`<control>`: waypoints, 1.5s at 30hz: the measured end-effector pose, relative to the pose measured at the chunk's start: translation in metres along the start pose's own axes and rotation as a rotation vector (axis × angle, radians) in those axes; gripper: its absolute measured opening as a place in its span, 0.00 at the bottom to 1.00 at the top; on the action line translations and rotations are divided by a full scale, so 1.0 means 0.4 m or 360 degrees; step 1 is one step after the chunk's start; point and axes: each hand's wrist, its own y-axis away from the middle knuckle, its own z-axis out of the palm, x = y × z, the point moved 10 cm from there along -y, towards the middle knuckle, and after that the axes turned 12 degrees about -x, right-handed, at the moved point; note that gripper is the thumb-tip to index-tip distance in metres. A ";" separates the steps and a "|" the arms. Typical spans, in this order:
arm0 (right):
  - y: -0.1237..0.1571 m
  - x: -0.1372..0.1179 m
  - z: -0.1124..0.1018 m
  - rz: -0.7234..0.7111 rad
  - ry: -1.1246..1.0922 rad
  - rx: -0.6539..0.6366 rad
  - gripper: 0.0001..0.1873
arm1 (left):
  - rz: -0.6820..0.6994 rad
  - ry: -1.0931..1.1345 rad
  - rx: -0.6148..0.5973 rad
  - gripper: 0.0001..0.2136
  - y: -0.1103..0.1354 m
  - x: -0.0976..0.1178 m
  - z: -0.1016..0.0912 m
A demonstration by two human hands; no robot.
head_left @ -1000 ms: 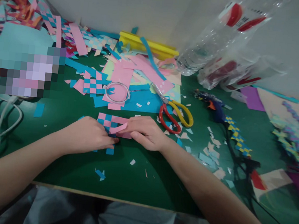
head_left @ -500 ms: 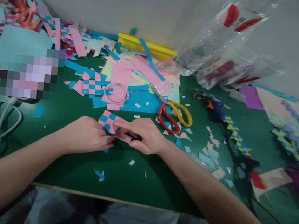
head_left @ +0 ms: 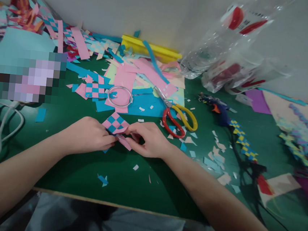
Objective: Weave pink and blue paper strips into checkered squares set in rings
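Note:
A small pink and blue checkered paper weave (head_left: 116, 122) is held just above the green table, between both hands. My left hand (head_left: 88, 136) is closed on its left and lower edge, knuckles up. On the opposite side my right hand (head_left: 147, 138) pinches the weave's right corner between thumb and fingers. A loose pink strip end (head_left: 125, 142) sticks out below, between the hands. Beyond the weave lies a round clear-and-silver ring (head_left: 120, 96) on pink paper. Scissors (head_left: 174, 112) with one red and one yellow handle rest just past my right hand.
Paper scraps (head_left: 217, 156) litter the green table (head_left: 146, 191) on the right. A second checkered weave (head_left: 96, 89) lies behind my left hand. A yellow holder (head_left: 152, 50), plastic-wrapped cups (head_left: 236, 72) and a dark-blue glue gun (head_left: 222, 114) stand farther back. A white cable (head_left: 0, 140) loops at left.
The weave has turned and tilted, its top corner now pointing away. My right index finger, which was stretched across it, has drawn back to a pinch at the right corner.

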 end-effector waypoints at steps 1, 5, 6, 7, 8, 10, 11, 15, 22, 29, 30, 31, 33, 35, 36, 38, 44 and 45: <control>-0.001 -0.003 -0.002 -0.0010 0.0046 0.0010 0.06 | -0.0011 -0.0014 -0.0009 0.09 0.002 -0.003 0.000; -0.002 -0.021 -0.006 -0.0073 0.0233 0.0064 0.07 | 0.0010 -0.0059 -0.0048 0.10 0.007 -0.004 -0.003; -0.001 -0.024 -0.007 -0.0085 0.0260 0.0080 0.07 | 0.0026 -0.0051 -0.0041 0.11 0.008 -0.002 -0.005; 0.000 -0.025 -0.007 -0.0091 0.0276 0.0092 0.07 | 0.0039 -0.0037 -0.0031 0.10 0.009 -0.001 -0.007; 0.001 -0.024 -0.006 -0.0089 0.0282 0.0095 0.07 | 0.0039 -0.0022 -0.0021 0.10 0.010 -0.002 -0.008; 0.001 -0.019 -0.002 -0.0072 0.0274 0.0078 0.07 | 0.0023 -0.0002 -0.0015 0.10 0.010 -0.005 -0.007; 0.001 -0.015 0.001 -0.0059 0.0268 0.0057 0.07 | 0.0016 0.0000 -0.0015 0.10 0.011 -0.007 -0.006; -0.004 0.000 0.013 -0.0015 0.0262 -0.0034 0.08 | 0.0014 -0.0030 0.0009 0.11 0.014 -0.008 -0.009; -0.003 0.000 0.028 -0.0128 0.0367 -0.0084 0.10 | 0.0046 -0.0076 0.0060 0.11 0.002 0.020 -0.017; -0.021 -0.010 0.047 -0.0154 0.0538 -0.0258 0.12 | 0.0075 -0.0011 0.0069 0.12 -0.015 0.051 -0.013; -0.025 -0.013 0.046 -0.0152 0.0595 -0.0265 0.12 | 0.0076 -0.0007 0.0058 0.12 -0.015 0.052 -0.011; -0.029 -0.016 0.045 -0.0158 0.0647 -0.0267 0.12 | 0.0080 -0.0002 0.0047 0.12 -0.015 0.052 -0.010; -0.036 -0.026 0.044 -0.0196 0.0711 -0.0269 0.12 | 0.0095 0.0010 0.0037 0.12 -0.015 0.054 -0.008; -0.041 -0.036 0.041 -0.0242 0.0711 -0.0274 0.12 | 0.0099 0.0029 0.0035 0.12 -0.015 0.053 -0.008; -0.043 -0.040 0.040 -0.0260 0.0707 -0.0277 0.13 | 0.0094 0.0038 0.0033 0.12 -0.016 0.052 -0.008; -0.048 -0.045 0.040 -0.0274 0.0710 -0.0298 0.13 | 0.0083 0.0057 0.0023 0.12 -0.017 0.050 -0.007; -0.055 -0.054 0.046 -0.0281 0.0773 -0.0330 0.16 | 0.0054 0.0121 -0.0025 0.12 -0.019 0.044 0.003; -0.056 -0.054 0.047 -0.0278 0.0784 -0.0320 0.16 | 0.0054 0.0128 -0.0029 0.12 -0.019 0.043 0.003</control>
